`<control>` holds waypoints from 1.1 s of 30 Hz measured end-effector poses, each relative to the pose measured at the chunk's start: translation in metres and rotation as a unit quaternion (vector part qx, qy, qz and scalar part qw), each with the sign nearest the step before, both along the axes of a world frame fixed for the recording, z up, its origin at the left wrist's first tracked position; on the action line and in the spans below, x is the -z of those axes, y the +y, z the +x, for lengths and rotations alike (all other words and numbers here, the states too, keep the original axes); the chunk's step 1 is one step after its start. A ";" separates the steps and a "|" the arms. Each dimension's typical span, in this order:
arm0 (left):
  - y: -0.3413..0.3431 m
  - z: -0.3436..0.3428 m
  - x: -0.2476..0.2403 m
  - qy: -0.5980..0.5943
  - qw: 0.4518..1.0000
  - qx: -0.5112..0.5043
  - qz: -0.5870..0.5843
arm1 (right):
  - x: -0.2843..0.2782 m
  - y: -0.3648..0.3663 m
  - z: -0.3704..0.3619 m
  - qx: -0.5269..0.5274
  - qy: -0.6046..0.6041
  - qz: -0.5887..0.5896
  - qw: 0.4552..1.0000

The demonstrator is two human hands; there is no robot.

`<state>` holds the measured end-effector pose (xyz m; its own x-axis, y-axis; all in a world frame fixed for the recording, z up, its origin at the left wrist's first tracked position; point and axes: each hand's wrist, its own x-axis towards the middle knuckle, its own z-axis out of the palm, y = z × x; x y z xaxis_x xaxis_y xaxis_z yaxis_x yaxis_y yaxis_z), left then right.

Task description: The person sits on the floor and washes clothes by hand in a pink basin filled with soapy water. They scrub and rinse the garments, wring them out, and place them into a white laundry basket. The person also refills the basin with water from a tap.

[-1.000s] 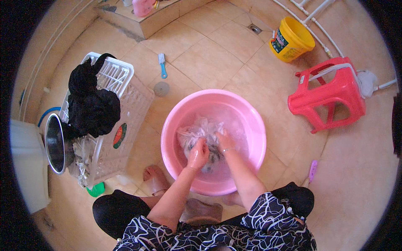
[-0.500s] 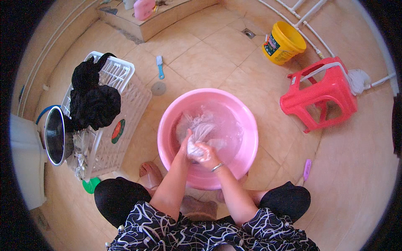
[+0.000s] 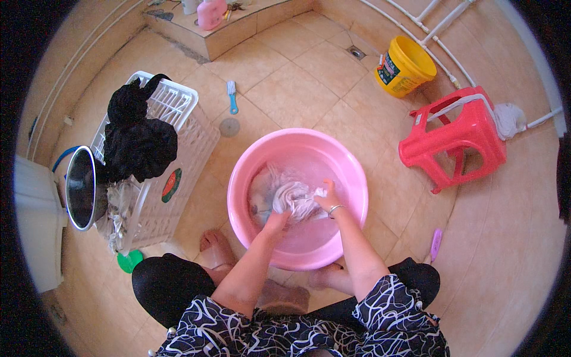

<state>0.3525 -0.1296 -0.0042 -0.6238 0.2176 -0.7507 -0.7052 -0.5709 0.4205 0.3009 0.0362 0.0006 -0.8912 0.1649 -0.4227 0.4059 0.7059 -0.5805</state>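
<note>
A pink basin (image 3: 357, 229) of cloudy water stands on the floor before me. In it, a wet white cloth (image 3: 294, 197) lies gathered in folds between my two hands. My left hand (image 3: 279, 221) is at the cloth's near left side and grips it, its fingers mostly hidden by the folds. My right hand (image 3: 328, 199), with a bracelet at the wrist, is closed on the cloth's right end. More pale fabric (image 3: 264, 184) lies in the water on the left side of the basin.
On the left, a white plastic rack (image 3: 190, 154) carries black clothing (image 3: 143, 149), beside a dark bowl (image 3: 81, 187). A blue-handled brush (image 3: 232, 98) lies beyond the basin. At the right are a yellow bucket (image 3: 405, 66), a red stool (image 3: 443, 143) on its side and a purple brush (image 3: 436, 244).
My hands, pressed together round the bunched cloth before, have moved apart. The right went rightward, and the cloth is now spread wider between them, lower in the basin.
</note>
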 end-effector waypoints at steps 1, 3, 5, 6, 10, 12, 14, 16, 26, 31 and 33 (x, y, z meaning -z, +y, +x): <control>-0.011 0.007 0.018 0.002 0.998 0.034 -0.061 | -0.002 -0.003 0.000 0.017 0.010 0.052 0.998; -0.005 0.011 0.070 0.035 0.992 0.077 -0.097 | 0.041 0.038 0.001 0.139 0.015 0.059 0.988; -0.031 0.018 0.129 0.074 0.962 0.167 -0.202 | 0.035 -0.020 0.016 0.016 -0.094 0.137 0.986; -0.046 0.021 0.140 0.093 0.940 0.206 -0.254 | 0.025 -0.047 0.021 -0.052 -0.142 0.176 0.973; -0.006 -0.004 0.045 0.007 0.836 0.254 -0.487 | 0.035 -0.010 0.029 -0.114 -0.158 0.152 0.969; -0.006 -0.002 0.020 -0.029 0.875 0.245 -0.417 | 0.049 -0.001 0.020 -0.127 -0.140 0.193 0.963; -0.029 0.024 0.097 -0.108 0.983 0.136 -0.056 | 0.036 -0.041 0.020 0.103 -0.108 -0.028 0.988; -0.016 0.028 0.105 -0.144 0.977 0.037 0.153 | 0.039 -0.054 0.023 0.181 -0.058 -0.175 0.966; -0.013 -0.005 -0.005 -0.038 0.998 -0.020 -0.037 | -0.035 -0.082 0.040 0.145 -0.070 -0.249 0.955; 0.018 -0.006 -0.058 0.131 0.939 0.292 -0.130 | 0.068 0.007 0.030 0.171 -0.192 -0.343 0.904; 0.007 -0.003 -0.067 0.194 0.875 0.411 -0.167 | 0.063 -0.006 0.022 0.185 -0.223 -0.426 0.857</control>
